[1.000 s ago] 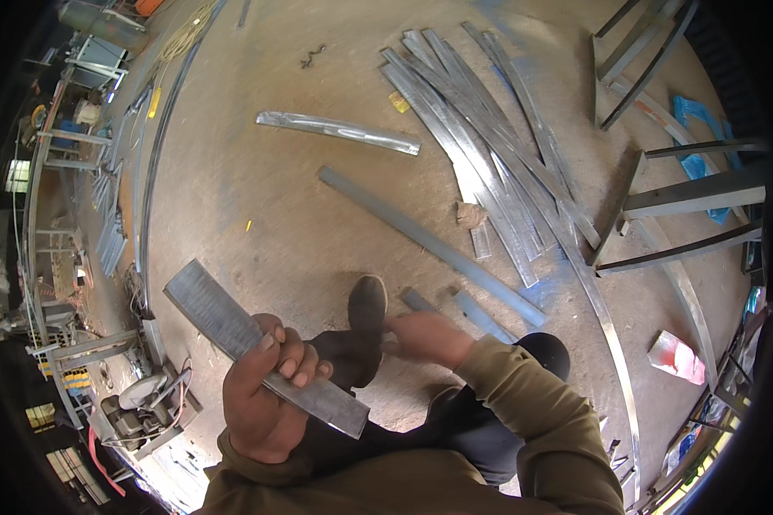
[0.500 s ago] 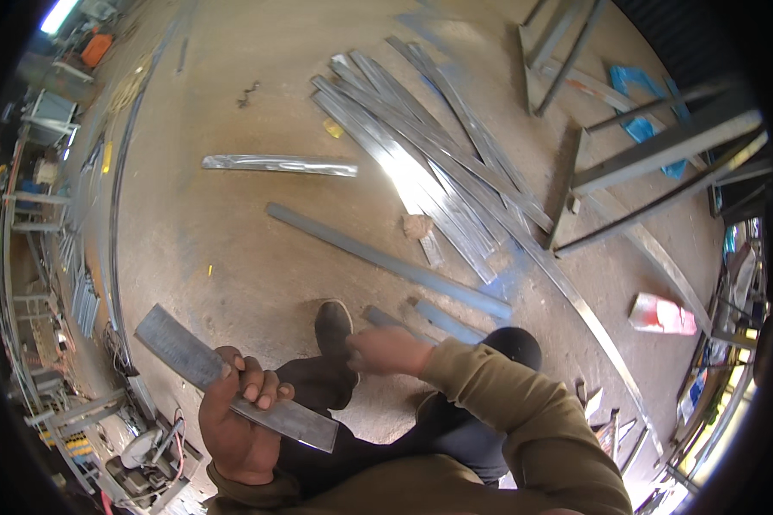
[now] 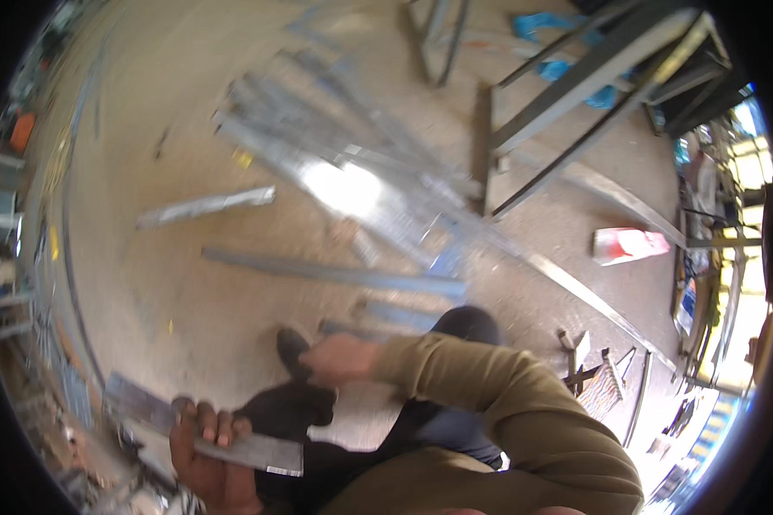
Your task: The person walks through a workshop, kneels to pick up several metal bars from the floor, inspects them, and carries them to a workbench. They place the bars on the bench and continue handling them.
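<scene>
A short flat metal bar (image 3: 262, 453) is gripped in my left hand (image 3: 210, 446), its fingers wrapped over the top face. The bar sticks out on both sides of the hand at the lower left. Curled and closed, my right hand (image 3: 339, 359) hangs over my dark shoe (image 3: 292, 350), apart from the bar. Motion smears its fingers, and anything inside them is hidden. On the floor beyond it lie short blue-grey bars (image 3: 399, 315) and a longer grey bar (image 3: 335, 273).
A pile of long shiny metal strips (image 3: 343, 154) spreads over the floor ahead, with a single strip (image 3: 206, 208) to its left. At the right stand a metal frame (image 3: 575, 103) and a red-and-white package (image 3: 629, 245). Cluttered racks line both sides.
My view has swung, so the floor items appear further left and tilted. My left hand still grips the bar, now lower in the picture; my right hand stays closed.
</scene>
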A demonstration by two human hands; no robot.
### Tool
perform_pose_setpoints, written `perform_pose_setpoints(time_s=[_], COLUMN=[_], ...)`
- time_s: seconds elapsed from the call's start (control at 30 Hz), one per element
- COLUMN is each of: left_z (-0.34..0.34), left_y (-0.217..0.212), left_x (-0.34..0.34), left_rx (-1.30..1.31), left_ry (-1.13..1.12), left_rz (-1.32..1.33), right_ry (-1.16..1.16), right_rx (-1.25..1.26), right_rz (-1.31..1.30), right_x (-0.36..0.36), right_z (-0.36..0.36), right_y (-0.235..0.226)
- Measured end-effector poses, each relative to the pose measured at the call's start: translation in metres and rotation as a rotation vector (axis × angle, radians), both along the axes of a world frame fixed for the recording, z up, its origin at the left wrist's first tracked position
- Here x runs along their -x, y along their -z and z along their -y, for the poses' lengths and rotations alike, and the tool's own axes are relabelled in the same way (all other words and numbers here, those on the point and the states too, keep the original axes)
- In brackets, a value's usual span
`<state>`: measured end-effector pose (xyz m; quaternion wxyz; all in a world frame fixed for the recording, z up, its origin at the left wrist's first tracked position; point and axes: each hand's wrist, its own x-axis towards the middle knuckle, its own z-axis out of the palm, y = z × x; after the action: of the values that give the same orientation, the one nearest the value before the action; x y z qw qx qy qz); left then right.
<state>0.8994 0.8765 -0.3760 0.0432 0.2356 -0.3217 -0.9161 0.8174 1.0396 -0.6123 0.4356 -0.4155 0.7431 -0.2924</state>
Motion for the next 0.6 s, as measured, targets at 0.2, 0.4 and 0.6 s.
perform_pose_setpoints(time_s=[0.2, 0.4, 0.6], left_z=[0.016, 0.037, 0.026], left_y=[0.001, 0.021, 0.015], left_x=[-0.002, 0.004, 0.002], left_rx=[-0.086, -0.120, 0.014], left_ry=[0.020, 0.143, 0.018], left_rz=[0.106, 0.116, 0.270], right_ry=[-0.022, -0.023, 0.028], right_rx=[0.012, -0.050, 0.066], right_rz=[-0.023, 0.043, -0.062], right_x=[0.005, 0.015, 0.008], right_z=[0.003, 0.002, 0.007], right_y=[0.000, 0.005, 0.032])
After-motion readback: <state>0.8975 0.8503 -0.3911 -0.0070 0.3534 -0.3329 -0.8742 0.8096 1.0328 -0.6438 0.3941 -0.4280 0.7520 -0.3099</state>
